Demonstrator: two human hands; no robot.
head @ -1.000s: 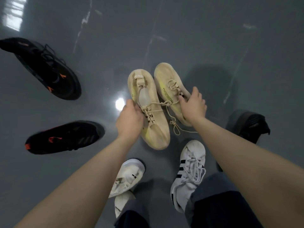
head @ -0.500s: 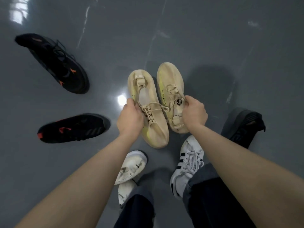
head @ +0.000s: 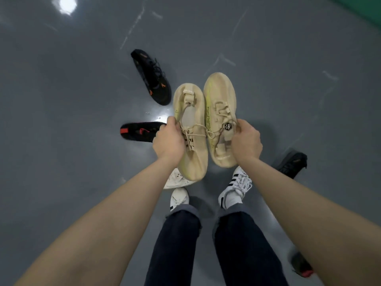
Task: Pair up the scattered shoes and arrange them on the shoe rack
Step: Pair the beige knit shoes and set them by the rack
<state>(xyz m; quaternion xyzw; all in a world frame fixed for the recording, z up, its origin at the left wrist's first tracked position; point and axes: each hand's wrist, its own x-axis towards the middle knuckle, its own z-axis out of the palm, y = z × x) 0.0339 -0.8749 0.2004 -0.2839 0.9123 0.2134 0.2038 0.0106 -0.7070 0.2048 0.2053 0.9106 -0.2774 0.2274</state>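
Left hand (head: pixel 168 142) grip holding left beige shoe (head: pixel 190 133), right hand (head: pixel 246 142) holding right beige shoe (head: pixel 219 112). Risk: dangling laces (head: pixel 203 132) snagging, shoe slipping.

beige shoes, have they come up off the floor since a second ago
Yes. Both beige shoes are raised: they now hide the white shoe on the floor, which lay fully in view below them earlier.

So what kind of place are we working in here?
Likely an indoor hall or workshop: a glossy grey floor with scuffs, reflecting a ceiling light, and a green edge top right. No shoe rack in view.
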